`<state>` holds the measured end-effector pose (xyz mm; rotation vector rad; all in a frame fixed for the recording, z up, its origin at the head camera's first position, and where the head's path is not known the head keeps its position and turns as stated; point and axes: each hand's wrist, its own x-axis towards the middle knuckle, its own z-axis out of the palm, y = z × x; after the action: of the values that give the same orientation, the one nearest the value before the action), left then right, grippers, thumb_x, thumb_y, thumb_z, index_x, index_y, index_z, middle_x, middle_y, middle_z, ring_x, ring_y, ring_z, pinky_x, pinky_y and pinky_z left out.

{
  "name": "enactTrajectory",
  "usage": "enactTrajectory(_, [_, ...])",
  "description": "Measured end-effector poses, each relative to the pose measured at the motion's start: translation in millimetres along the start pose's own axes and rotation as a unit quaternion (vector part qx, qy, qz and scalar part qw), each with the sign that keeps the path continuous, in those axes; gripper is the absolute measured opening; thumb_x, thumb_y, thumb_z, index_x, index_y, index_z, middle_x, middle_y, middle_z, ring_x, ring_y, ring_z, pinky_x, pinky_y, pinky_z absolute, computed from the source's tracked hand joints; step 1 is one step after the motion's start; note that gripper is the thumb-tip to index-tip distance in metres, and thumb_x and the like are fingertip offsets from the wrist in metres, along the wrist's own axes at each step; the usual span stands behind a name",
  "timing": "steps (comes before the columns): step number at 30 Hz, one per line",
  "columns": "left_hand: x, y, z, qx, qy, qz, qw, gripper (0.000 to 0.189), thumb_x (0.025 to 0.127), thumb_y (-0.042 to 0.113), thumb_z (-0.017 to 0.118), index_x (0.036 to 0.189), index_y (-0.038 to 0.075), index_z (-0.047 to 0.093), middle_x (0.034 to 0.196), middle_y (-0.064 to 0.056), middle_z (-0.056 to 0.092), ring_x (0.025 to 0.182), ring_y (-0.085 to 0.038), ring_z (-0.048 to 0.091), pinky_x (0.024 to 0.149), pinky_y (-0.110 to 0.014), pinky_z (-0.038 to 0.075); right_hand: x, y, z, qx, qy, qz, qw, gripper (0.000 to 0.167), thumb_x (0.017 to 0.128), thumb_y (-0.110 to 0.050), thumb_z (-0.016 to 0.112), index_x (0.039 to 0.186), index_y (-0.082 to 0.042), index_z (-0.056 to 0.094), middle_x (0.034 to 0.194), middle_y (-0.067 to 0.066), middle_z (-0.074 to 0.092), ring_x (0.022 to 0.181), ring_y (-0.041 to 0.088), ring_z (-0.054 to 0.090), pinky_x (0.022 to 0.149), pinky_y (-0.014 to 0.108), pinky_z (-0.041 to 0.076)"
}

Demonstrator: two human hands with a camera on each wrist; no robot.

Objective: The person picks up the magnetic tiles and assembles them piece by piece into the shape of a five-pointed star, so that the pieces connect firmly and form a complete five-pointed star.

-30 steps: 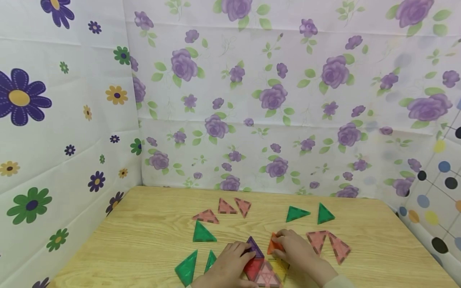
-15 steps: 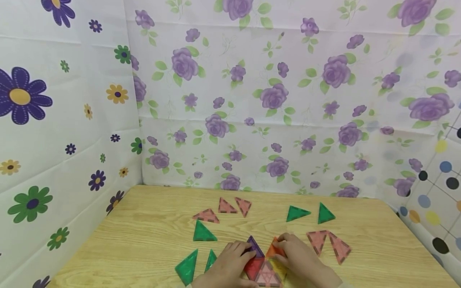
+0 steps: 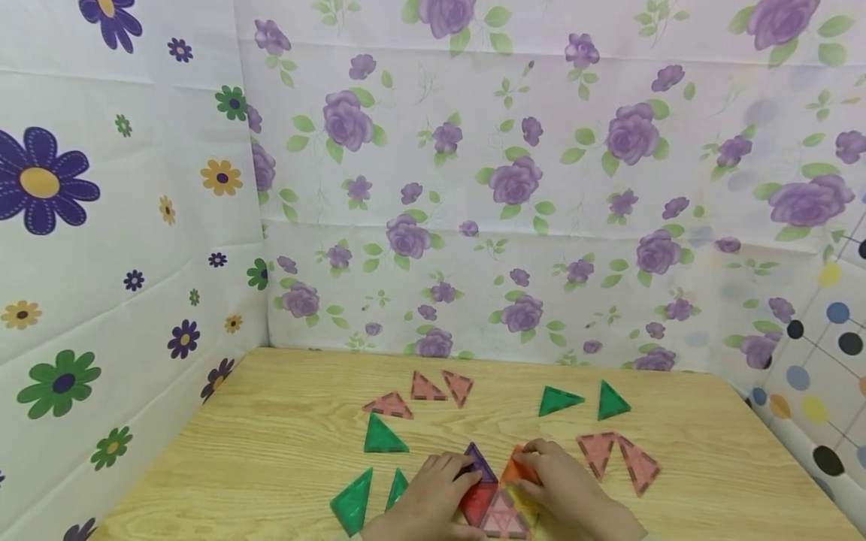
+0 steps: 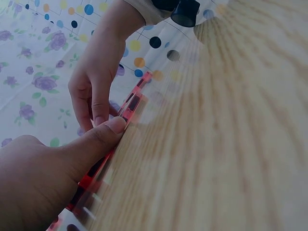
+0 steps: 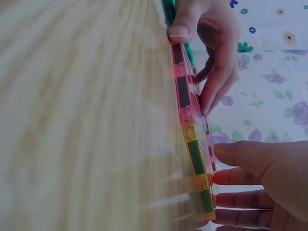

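Translucent triangular magnetic tiles lie joined flat at the table's front: a purple tile (image 3: 483, 467), a red tile (image 3: 480, 502), a pink tile (image 3: 504, 520), a yellow tile (image 3: 525, 505) and an orange tile (image 3: 514, 473). My left hand (image 3: 428, 497) holds the group from the left, fingers over the purple and red tiles, thumb at the near edge. From the right, my right hand (image 3: 567, 487) pinches the orange tile, covering part of it and the yellow one. The right wrist view shows the yellow tile's edge against the pink one, with the right fingers (image 5: 240, 175) extended beside them.
Loose green triangles (image 3: 352, 502) lie left of the group, and more green triangles (image 3: 558, 400) at the back right. Several pink triangles (image 3: 426, 387) lie at the back left, with two pink triangles (image 3: 638, 464) on the right. Flowered cloth (image 3: 419, 188) hangs behind the wooden table (image 3: 271, 421).
My right hand has brought the orange tile down against the yellow and purple tiles, closing the gap seen a second ago. The left hand stays in place.
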<state>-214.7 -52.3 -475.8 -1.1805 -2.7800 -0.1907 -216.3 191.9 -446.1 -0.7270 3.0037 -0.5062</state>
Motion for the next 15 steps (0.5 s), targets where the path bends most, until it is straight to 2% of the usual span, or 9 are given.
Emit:
enactTrajectory(4, [0.5, 1.8, -2.1, -0.006, -0.006, -0.004, 1.0000, 0.079, 0.080, 0.077, 0.049, 0.136, 0.020, 0.055, 0.139, 0.000, 0.050, 0.126, -0.018, 0.048, 0.104, -0.039, 0.042, -4.3, 4, -1, -0.003, 0.004, 0.000, 1.0000, 0.042, 0.088, -0.033, 0.069, 0.120, -0.006, 0.067, 0.114, 0.011, 0.063, 0.102, 0.029, 0.061, 0.084, 0.045, 0.053])
enactTrajectory(9, [1.8, 2.1, -6.9, -0.038, -0.017, -0.016, 0.9990, 0.081, 0.078, 0.077, 0.051, 0.137, 0.022, 0.053, 0.139, -0.001, 0.050, 0.129, -0.020, 0.046, 0.106, -0.044, 0.040, -9.5, 7, -7, 0.011, 0.005, 0.000, 0.9999, 0.041, 0.089, -0.031, 0.067, 0.121, -0.004, 0.065, 0.115, 0.011, 0.063, 0.104, 0.030, 0.061, 0.086, 0.047, 0.052])
enactTrajectory(12, [3.1, 2.2, -8.4, -0.040, 0.002, -0.007, 0.9992, 0.079, 0.080, 0.074, 0.051, 0.137, 0.020, 0.052, 0.137, -0.002, 0.052, 0.128, -0.020, 0.047, 0.105, -0.044, 0.041, -13.4, 10, -14, 0.019, 0.011, -0.006, 0.9998, 0.041, 0.089, -0.028, 0.067, 0.121, -0.002, 0.064, 0.115, 0.013, 0.063, 0.103, 0.032, 0.061, 0.086, 0.048, 0.052])
enactTrajectory(15, [4.9, 1.7, -10.9, -0.021, 0.036, 0.011, 0.9991, 0.073, 0.084, 0.069, 0.053, 0.136, 0.017, 0.053, 0.132, -0.003, 0.054, 0.124, -0.020, 0.050, 0.103, -0.042, 0.043, -16.2, 13, -21, 0.011, 0.028, -0.012, 0.9995, 0.041, 0.088, -0.027, 0.068, 0.121, -0.002, 0.064, 0.114, 0.014, 0.064, 0.102, 0.033, 0.062, 0.085, 0.047, 0.053])
